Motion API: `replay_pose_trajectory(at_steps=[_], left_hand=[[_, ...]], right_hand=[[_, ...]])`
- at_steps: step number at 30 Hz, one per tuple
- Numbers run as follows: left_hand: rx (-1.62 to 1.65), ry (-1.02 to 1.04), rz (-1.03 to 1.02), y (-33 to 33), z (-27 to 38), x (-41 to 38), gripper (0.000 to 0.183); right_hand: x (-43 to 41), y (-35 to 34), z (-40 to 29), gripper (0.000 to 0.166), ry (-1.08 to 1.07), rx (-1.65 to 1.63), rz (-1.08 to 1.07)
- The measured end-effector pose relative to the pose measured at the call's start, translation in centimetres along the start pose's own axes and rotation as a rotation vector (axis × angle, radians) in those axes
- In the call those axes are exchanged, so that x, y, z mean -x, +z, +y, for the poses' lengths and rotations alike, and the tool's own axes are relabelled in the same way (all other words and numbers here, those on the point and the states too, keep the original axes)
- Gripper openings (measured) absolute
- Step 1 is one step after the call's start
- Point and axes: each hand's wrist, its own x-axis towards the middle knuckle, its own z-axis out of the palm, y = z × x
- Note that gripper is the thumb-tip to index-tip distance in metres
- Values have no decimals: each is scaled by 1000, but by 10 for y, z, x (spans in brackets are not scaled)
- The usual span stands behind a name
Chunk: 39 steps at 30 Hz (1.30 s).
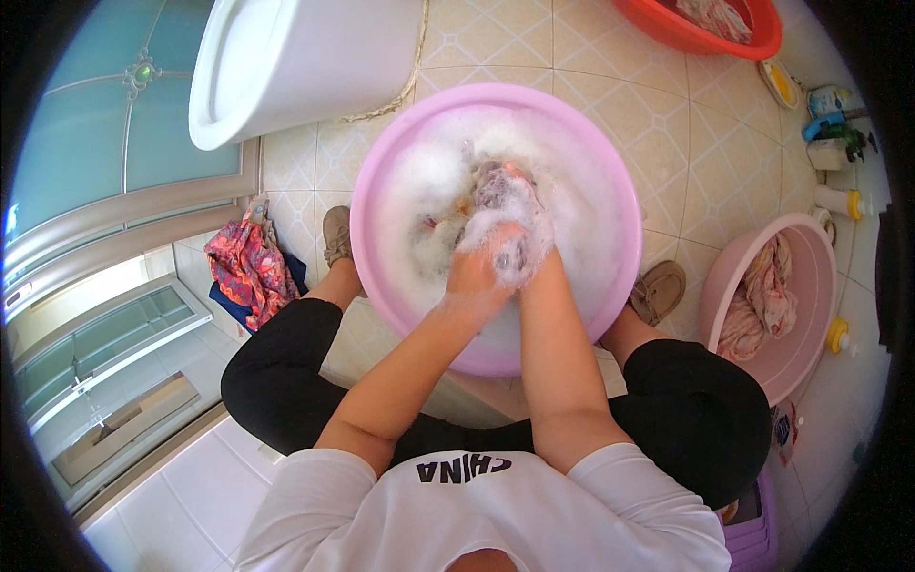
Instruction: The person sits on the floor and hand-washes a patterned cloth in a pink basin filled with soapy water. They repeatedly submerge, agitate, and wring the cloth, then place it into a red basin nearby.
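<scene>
Between my legs stands a round pink plastic basin [625,214] full of white suds [429,168]. Both hands are in it, close together and partly coated in foam. My left hand [480,266] is nearer to me, its fingers curled at a foamy wet cloth [498,187]. Further into the basin, my right hand [525,187] is mostly under foam, with fingers showing beside the same greyish cloth. Which fingers grip the cloth is partly hidden by the lather. More fabric lies half sunk in the suds to the left of the hands.
At the right a lighter pink basin [822,300] holds pale cloths [768,300]. A red basin [768,36] stands at the top right, near several bottles [829,154] along the wall. A white tub [322,64] is at the upper left. Patterned red clothes [250,268] lie at the left.
</scene>
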Motion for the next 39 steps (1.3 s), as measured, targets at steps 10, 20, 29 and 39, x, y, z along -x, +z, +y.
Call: replay_pose_trajectory(at_steps=[10, 20, 29, 39], left_hand=[[-15, -298, 382, -25, -78, -67, 33], [-185, 135, 164, 20, -4, 2, 25], [-75, -349, 333, -22, -57, -66, 33], [62, -226, 288, -23, -129, -53, 48]], right_hand=[[11, 65, 38, 27, -118, 440, 643], [3, -6, 5, 23, -44, 203, 500], [14, 73, 24, 15, -191, 470, 586], [-8, 10, 3, 55, -479, 1411, 597]])
